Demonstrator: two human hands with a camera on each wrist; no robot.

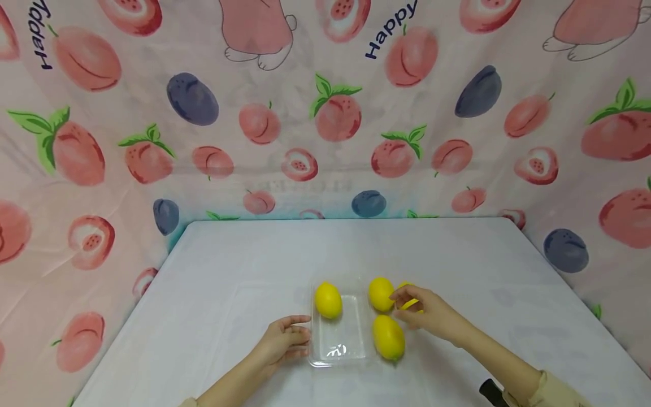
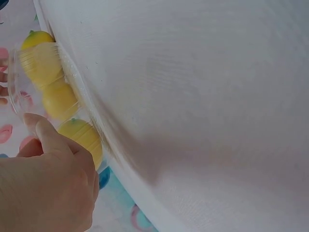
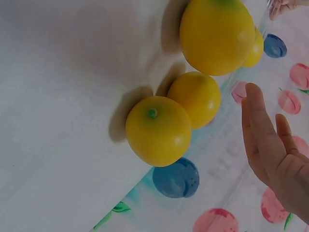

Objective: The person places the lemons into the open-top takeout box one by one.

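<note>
A clear plastic tray (image 1: 351,360) lies on the table with one lemon (image 1: 328,300) in its back left part. My left hand (image 1: 282,342) is at the tray's left wall, fingertips touching it from outside. Right of the tray are three more lemons: a back one (image 1: 381,294), a front one (image 1: 389,338) and one (image 3: 158,131) partly hidden behind my right hand in the head view. Above that lemon my right hand (image 1: 426,312) is held with thumb and fingers apart. The right wrist view shows these fingers (image 3: 258,113) clear of the fruit, with nothing between them.
A white cloth covers the table (image 1: 244,254). Behind and beside it hangs a fruit-print cloth (image 1: 305,124). A black object (image 1: 492,391) shows by the right sleeve (image 1: 551,390) at the front.
</note>
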